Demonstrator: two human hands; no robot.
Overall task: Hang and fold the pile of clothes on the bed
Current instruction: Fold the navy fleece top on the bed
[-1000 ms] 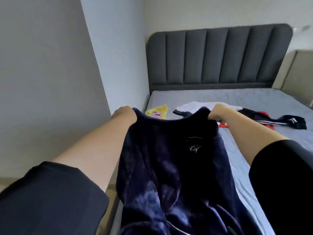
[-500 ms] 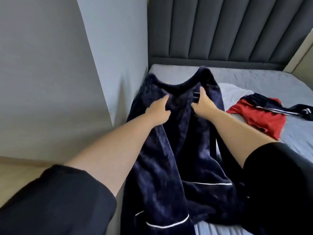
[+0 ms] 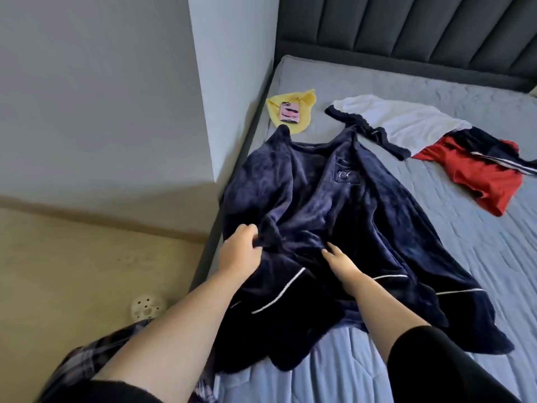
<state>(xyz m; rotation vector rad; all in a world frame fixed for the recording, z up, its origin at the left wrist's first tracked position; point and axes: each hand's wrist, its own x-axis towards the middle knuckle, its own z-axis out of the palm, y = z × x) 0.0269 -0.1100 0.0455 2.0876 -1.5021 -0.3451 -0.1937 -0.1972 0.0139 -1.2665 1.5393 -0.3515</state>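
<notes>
Bed (image 3: 436,91) fills the right half of the frame, grey-blue and quilted. On it, in the middle of the frame, the navy robe (image 3: 334,199) lies spread front-up. Its collar points to the top of the frame, and its white-piped hem fans out toward the bottom. It looks plush and thick, so I'd judge it soft, floppy and fairly heavy for clothing. It should drape and bunch rather than hold a crease, and it shouldn't slip much. The shoulders or side seams look like the best places to take hold.

At upper right the white, navy and red clothes (image 3: 453,146) lie in a loose heap, apart from the robe. The left hand (image 3: 241,251) has its grip pinching a raised fold at the robe's left edge. The right hand (image 3: 341,264) lies on the fabric just beside it, fingers fairly straight and holding nothing. Above the collar sits a yellow cloth (image 3: 305,100) with a phone (image 3: 289,112) on top.

A second ago the robe hung in the air, held by both shoulders. Half a second ago it was down, with both hands near the collar. Now the hands are at its middle.
</notes>
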